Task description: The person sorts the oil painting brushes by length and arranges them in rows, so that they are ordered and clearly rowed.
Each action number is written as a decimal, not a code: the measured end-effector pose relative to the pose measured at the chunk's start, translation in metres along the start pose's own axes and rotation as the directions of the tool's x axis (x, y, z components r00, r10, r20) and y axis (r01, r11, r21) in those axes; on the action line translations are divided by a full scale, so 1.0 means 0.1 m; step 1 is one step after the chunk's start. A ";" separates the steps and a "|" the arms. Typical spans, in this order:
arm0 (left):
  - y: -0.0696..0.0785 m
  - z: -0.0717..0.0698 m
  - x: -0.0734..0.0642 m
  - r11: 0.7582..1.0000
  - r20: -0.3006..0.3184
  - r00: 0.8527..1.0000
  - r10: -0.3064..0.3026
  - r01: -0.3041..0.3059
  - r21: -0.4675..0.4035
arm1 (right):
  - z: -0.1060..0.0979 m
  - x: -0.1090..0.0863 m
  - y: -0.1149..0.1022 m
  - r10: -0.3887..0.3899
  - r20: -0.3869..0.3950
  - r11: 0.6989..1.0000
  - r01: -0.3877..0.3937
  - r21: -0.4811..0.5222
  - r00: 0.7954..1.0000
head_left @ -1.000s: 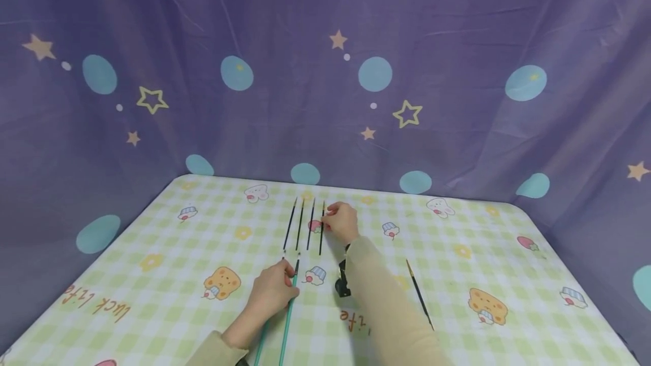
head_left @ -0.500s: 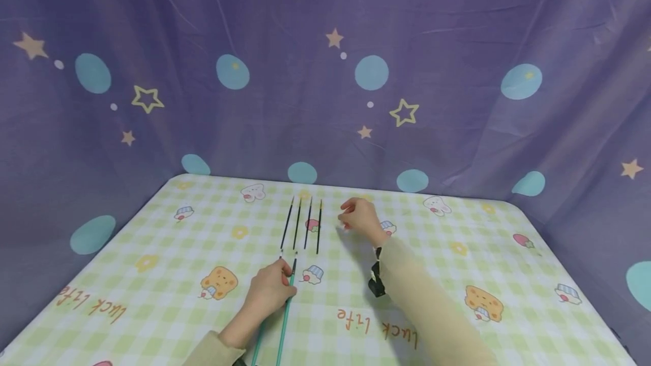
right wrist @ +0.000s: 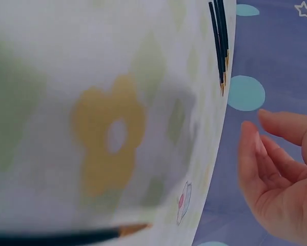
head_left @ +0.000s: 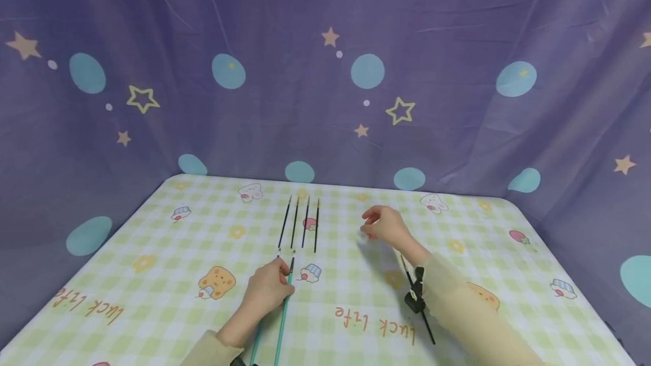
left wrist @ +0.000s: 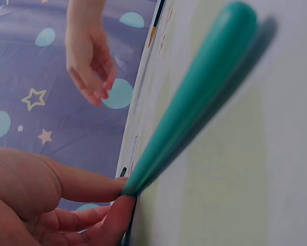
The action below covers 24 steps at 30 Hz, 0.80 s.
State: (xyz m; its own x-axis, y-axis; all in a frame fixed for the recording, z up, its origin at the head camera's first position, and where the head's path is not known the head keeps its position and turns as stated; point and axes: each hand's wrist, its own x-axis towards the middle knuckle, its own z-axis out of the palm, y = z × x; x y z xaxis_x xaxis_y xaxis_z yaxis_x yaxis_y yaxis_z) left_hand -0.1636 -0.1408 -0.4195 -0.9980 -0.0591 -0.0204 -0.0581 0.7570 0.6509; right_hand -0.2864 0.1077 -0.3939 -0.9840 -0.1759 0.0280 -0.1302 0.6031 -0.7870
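My left hand (head_left: 267, 287) pinches a teal-handled paintbrush (head_left: 281, 323) between thumb and finger, low over the table. In the left wrist view, the fingertips meet on its teal handle (left wrist: 191, 105). A second teal paintbrush (head_left: 256, 343) runs partly hidden beneath that hand. Several thin black paintbrushes (head_left: 306, 223) lie side by side beyond it, tips pointing away. My right hand (head_left: 387, 226) hovers right of this row, fingers loosely bent and holding nothing. A lone black paintbrush (head_left: 429, 329) lies partly covered by the right wrist; the right wrist view shows its golden bristles (right wrist: 135, 229).
A green-checked cloth (head_left: 168, 292) with printed cartoon figures covers the table. Behind it and along the sides hangs a purple curtain (head_left: 285, 123) with stars and blue ovals. A dark wrist camera (head_left: 416, 292) sits under the right wrist.
My right hand has left the rightmost black paintbrush of the row and moved right, back over the lone paintbrush. The left hand has stayed on the teal paintbrush. The view has shifted slightly.
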 end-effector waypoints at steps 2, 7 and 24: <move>0.00 0.00 0.00 1.000 0.000 1.000 0.005 -0.005 -0.001 | -0.05 -0.07 0.04 0.013 0.006 1.000 -0.013 0.003 1.000; 0.00 0.00 -0.01 1.000 -0.005 1.000 0.009 -0.009 -0.001 | -0.19 -0.24 0.15 0.037 0.022 0.999 -0.036 -0.029 0.999; 0.02 0.00 -0.01 1.000 0.002 1.000 -0.005 0.005 -0.013 | -0.41 -0.79 0.46 0.128 0.059 0.960 -0.109 -0.256 0.990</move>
State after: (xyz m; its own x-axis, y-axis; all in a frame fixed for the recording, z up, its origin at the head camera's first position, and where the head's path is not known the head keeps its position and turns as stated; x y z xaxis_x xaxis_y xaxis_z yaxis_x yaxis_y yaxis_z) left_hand -0.1628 -0.1395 -0.4178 -0.9978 -0.0611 -0.0253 -0.0626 0.7479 0.6608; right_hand -0.2194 0.1817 -0.4072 -0.9838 -0.1423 -0.1094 -0.0485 0.7976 -0.6012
